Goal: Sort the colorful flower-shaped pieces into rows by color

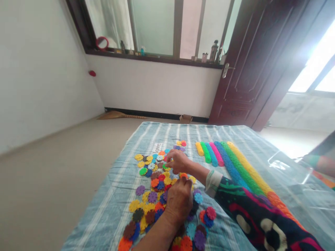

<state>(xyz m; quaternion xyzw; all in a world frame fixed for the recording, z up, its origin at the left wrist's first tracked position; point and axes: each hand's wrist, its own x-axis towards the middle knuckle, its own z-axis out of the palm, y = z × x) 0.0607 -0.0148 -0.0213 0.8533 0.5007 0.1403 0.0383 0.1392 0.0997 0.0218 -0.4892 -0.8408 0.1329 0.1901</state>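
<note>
white "love" tag [157,147] nr r hand [178,161]; l hand [180,200] on discs [152,197].

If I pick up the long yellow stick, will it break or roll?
The long yellow stick looks round, so it would probably roll if pushed. It seems built of many discs joined together, so it may sag or snap apart when lifted.

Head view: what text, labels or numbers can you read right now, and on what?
"love": on a small white patch of the striped blue cloth, just beyond the flower discs.
Bottle on the window sill: any label is too small to read.
Flower discs and coloured rods: no print visible.
</note>
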